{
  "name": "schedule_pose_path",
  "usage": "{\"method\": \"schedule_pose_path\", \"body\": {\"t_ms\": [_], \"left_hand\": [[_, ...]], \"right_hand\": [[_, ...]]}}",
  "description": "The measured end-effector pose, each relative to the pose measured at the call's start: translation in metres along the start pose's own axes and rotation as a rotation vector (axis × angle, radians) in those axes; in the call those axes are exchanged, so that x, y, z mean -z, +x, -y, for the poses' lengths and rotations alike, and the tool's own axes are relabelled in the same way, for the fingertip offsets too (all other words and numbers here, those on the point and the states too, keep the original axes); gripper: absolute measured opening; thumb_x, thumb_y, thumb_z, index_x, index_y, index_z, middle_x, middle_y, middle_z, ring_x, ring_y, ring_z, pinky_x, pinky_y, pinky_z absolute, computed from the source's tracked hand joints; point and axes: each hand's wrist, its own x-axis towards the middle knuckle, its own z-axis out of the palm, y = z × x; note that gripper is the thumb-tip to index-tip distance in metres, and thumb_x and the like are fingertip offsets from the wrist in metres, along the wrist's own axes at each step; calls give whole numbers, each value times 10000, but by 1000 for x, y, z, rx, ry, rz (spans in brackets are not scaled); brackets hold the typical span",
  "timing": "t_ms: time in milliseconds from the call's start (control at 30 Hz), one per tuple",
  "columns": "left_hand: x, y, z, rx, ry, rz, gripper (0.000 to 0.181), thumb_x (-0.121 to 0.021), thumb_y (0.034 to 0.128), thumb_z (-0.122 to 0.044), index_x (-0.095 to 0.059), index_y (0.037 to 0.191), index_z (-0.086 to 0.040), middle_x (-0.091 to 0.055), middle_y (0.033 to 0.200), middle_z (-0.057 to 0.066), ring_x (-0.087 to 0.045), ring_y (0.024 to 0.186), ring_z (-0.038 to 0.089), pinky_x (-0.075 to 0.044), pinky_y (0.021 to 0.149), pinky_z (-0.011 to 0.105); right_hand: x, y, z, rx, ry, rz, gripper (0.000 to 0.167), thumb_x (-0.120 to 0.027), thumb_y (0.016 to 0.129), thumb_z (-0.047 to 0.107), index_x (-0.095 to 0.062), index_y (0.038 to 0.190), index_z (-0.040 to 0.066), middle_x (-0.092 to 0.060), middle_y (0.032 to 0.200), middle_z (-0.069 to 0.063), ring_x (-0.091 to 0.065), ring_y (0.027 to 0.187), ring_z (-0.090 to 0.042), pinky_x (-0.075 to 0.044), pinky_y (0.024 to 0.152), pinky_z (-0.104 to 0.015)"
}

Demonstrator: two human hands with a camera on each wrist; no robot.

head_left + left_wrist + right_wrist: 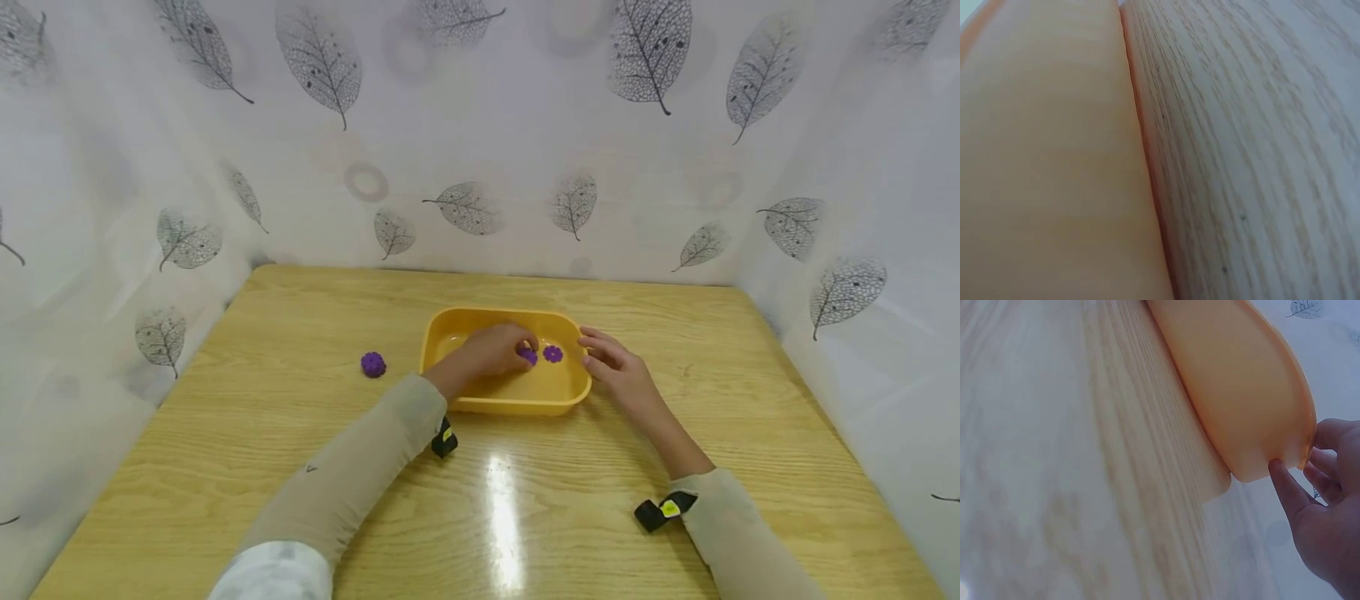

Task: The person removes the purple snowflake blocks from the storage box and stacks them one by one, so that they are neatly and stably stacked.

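Observation:
My left hand (491, 350) reaches into a yellow tray (517, 406), with thumb and fingers pinching a purple flower-shaped piece (528, 357) near the tray floor. Just right of it, another purple flower piece (552, 354) lies flat in the tray. At the tray's right end, my right hand (622, 375) touches the rim and outer wall with its fingertips and thumb. The right wrist view shows that hand (1329, 500) against the tray's end wall (1247, 394). Only the tray's side (1054, 156) and wood appear in the left wrist view; the left hand is out of sight there.
A small stack of purple flower pieces (372, 364) stands on the wooden table (300, 433), left of the tray. White cloth with a leaf print (480, 125) hangs behind and at both sides. Each wrist carries a black camera band (445, 439).

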Motion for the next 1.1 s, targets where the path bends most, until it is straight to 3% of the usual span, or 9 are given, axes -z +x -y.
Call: {"method": "schedule_pose_path", "body": {"t_ms": [267,567,833,1100], "left_hand": [[1,-1,5,13,0,10,350,-696,951,-355,-666,1278,-236,-686,1169,-55,-612,1068,144,-464,977,391],[4,-2,5,-2,0,14,333,-710,923,-253,-690,1253,-211,-692,1151,-43,-600,1012,143,-471,946,367],[4,-1,7,-5,18,32,339,-709,905,-256,-708,1243,-225,-687,1152,-55,-581,975,130,-468,889,333],[7,-1,3,4,-48,36,360,-740,915,-341,-699,1251,-219,-668,1166,-60,-593,1066,141,-452,961,406]], "right_hand": [[-1,0,0,0,20,11,440,-584,1036,240,-549,1416,21,-374,1611,-45,-460,1377,-339,-481,928,-108],[0,0,0,-3,21,2,450,-596,1030,261,-556,1406,19,-390,1601,-45,-476,1361,-324,-493,923,-120],[0,0,0,-1,4,2,458,-597,1029,286,-561,1406,29,-398,1597,-20,-480,1362,-315,-494,923,-121],[0,0,-1,0,8,-4,429,-586,1035,243,-562,1400,19,-391,1601,-53,-468,1370,-332,-484,924,-110]]}}
